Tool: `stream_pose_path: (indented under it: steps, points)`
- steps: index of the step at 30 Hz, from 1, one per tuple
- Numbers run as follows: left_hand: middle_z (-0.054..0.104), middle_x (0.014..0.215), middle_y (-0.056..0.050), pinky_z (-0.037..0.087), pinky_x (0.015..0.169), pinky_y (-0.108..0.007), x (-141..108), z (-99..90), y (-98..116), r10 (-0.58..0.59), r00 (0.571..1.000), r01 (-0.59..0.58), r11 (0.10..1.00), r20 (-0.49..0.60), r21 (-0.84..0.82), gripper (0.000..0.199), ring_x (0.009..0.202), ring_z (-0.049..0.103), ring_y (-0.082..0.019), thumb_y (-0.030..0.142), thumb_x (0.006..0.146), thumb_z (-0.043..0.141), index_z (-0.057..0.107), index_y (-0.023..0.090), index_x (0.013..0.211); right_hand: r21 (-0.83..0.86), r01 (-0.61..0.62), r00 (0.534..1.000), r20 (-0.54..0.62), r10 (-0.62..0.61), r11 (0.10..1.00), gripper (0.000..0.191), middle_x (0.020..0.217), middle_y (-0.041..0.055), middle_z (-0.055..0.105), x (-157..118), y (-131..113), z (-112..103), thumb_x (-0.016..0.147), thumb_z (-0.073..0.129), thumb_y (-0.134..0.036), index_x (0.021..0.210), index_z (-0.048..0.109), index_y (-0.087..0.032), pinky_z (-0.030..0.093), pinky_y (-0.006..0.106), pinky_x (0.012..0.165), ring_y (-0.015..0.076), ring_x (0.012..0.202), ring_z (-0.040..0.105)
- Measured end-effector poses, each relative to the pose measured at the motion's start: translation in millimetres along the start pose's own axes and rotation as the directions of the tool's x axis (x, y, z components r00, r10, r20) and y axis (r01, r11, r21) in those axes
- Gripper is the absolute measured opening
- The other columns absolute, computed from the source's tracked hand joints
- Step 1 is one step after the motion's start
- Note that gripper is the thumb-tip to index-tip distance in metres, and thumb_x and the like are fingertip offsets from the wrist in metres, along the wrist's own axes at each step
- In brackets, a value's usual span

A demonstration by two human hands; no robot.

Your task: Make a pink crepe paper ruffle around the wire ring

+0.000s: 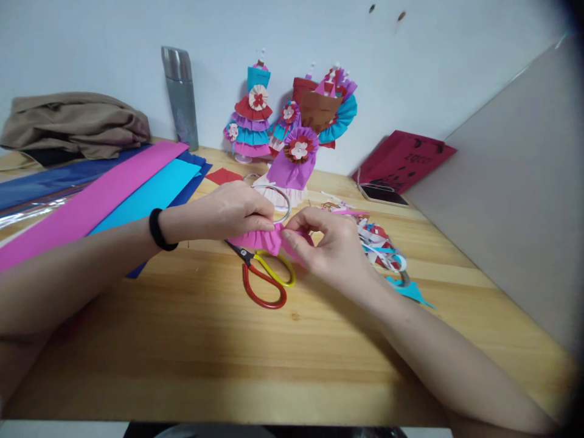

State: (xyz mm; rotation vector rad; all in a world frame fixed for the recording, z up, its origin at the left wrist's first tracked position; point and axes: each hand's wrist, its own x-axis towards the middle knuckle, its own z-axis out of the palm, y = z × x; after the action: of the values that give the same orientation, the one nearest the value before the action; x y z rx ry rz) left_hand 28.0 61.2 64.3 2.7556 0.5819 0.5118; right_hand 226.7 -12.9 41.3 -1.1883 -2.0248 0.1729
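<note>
A strip of pink crepe paper [264, 241] with small gathers stretches between my hands above the table. My left hand [228, 210] pinches its upper edge, thumb and fingers pressed together. On the other side, my right hand [326, 243] has thumb and forefinger closed on the same paper, close to the left fingertips. A thin white ring [288, 207], like a narrow tape roll, shows just behind the left fingers; whether that hand grips it I cannot tell. Below the paper lie scissors [264, 286] with one red and one yellow handle, their blades partly hidden.
Behind my hands stand several decorated paper dresses [253, 121]. Pink and blue paper sheets [132, 188] lie left, near a brown cloth [73, 121] and a flask [180, 97]. Paper scraps [378, 237], a phone [383, 194] and a red bag [406, 161] are right.
</note>
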Motion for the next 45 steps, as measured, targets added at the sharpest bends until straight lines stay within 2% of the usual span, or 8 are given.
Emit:
stream_pose_path:
  steps: [4,9,17,22,26,30,36,45]
  points:
    - [0.055,0.059,0.002,0.028,0.056,-0.023,0,-1.2,2,-0.014,1.000,0.014,1.000,0.004,-0.002,0.025,0.056,0.041,-0.008,0.019,0.089,0.055,0.059,0.013,0.065,0.042,-0.037,0.999,-0.025,0.038,0.998,0.010,0.064,0.0000,0.064,0,1,2,0.079,0.061,-0.017,0.070,0.060,-0.021,0.041,0.028,0.057,0.0142,0.057,0.056]
    - [0.060,0.063,0.001,0.030,0.057,-0.023,1,1.5,-1,-0.004,1.000,0.004,1.000,0.009,-0.019,0.024,0.058,0.045,-0.009,0.022,0.089,0.055,0.062,0.013,0.068,0.051,0.007,0.999,0.043,-0.009,0.999,0.013,0.063,-0.0014,0.060,-1,-1,2,0.079,0.057,-0.013,0.069,0.058,-0.020,0.039,0.027,0.057,0.0125,0.057,0.053]
    - [0.061,0.063,0.001,0.033,0.060,-0.023,-1,2.5,-2,0.015,1.000,-0.015,1.000,-0.005,0.009,0.026,0.059,0.047,-0.010,0.023,0.090,0.053,0.062,0.014,0.068,0.108,-0.039,0.999,-0.016,0.041,0.993,0.010,0.067,-0.0002,0.062,-1,11,6,0.081,0.062,-0.018,0.072,0.059,-0.021,0.040,0.026,0.054,0.0135,0.060,0.055]
    - [0.063,0.066,0.001,0.035,0.062,-0.023,-2,3.2,-3,0.021,1.000,-0.020,0.999,-0.016,0.032,0.026,0.061,0.050,-0.011,0.024,0.091,0.052,0.064,0.014,0.070,0.123,-0.040,0.999,-0.001,0.041,0.992,0.011,0.066,-0.0008,0.062,-1,12,5,0.083,0.065,-0.022,0.073,0.060,-0.021,0.039,0.026,0.054,0.0120,0.057,0.052]
    - [0.061,0.063,0.001,0.032,0.057,-0.023,-1,2.1,-1,0.009,1.000,-0.009,1.000,-0.012,0.003,0.024,0.058,0.047,-0.010,0.022,0.089,0.054,0.063,0.014,0.068,0.115,-0.015,1.000,-0.004,0.016,0.993,0.010,0.067,-0.0003,0.064,-1,10,5,0.082,0.064,-0.020,0.073,0.062,-0.021,0.039,0.027,0.054,0.0128,0.058,0.053]
    - [0.063,0.065,0.000,0.032,0.057,-0.023,0,1.3,-1,0.003,1.000,-0.003,1.000,-0.012,0.003,0.022,0.060,0.049,-0.010,0.022,0.088,0.056,0.064,0.013,0.070,0.094,-0.039,0.999,-0.030,0.042,0.995,0.010,0.065,-0.0006,0.063,-2,7,5,0.079,0.063,-0.016,0.070,0.061,-0.021,0.040,0.027,0.054,0.0137,0.057,0.054]
    - [0.062,0.062,0.000,0.031,0.056,-0.023,0,1.7,-1,0.005,1.000,-0.005,1.000,-0.005,0.004,0.026,0.057,0.047,-0.010,0.021,0.089,0.055,0.062,0.014,0.065,0.053,0.000,1.000,0.022,-0.001,0.999,0.012,0.065,-0.0005,0.064,-1,1,3,0.079,0.058,-0.015,0.069,0.061,-0.020,0.041,0.027,0.056,0.0134,0.058,0.055]
    - [0.063,0.064,-0.001,0.032,0.058,-0.025,0,0.7,1,0.022,1.000,-0.022,0.998,0.010,0.051,0.026,0.058,0.048,-0.010,0.020,0.090,0.056,0.062,0.014,0.065,0.109,-0.098,0.995,-0.014,0.100,0.989,0.009,0.063,-0.0009,0.061,-2,8,5,0.079,0.063,-0.022,0.071,0.058,-0.021,0.038,0.026,0.054,0.0126,0.056,0.053]
